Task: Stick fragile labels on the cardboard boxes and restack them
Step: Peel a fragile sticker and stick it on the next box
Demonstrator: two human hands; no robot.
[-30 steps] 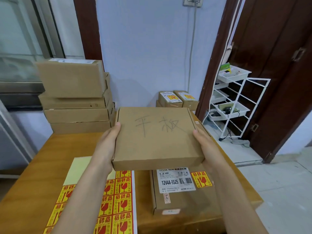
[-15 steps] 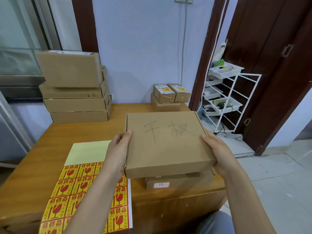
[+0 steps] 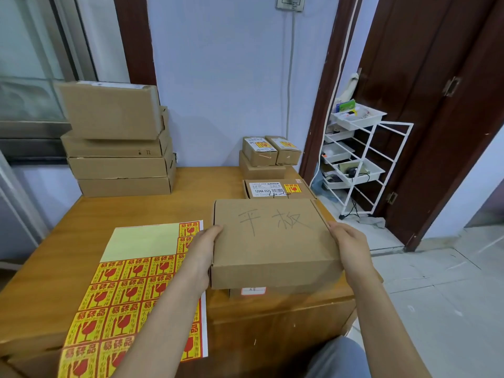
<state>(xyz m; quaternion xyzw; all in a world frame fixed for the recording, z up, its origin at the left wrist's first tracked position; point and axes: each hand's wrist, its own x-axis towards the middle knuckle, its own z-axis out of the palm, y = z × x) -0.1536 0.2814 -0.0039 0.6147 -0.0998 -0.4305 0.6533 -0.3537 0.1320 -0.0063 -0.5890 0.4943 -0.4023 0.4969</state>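
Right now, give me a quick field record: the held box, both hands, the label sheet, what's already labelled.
held box: flat cardboard box with handwriting on top, no fragile label visible on it
left hand: holds the box's left edge
right hand: holds the box's right edge
under it: another box, mostly hidden
label sheet: flat on the table, partly used
labelled: three boxes behind
unlabelled stack: far left

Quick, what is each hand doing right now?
Left hand: grips the left side of the flat cardboard box.
Right hand: grips the right side of the same box.
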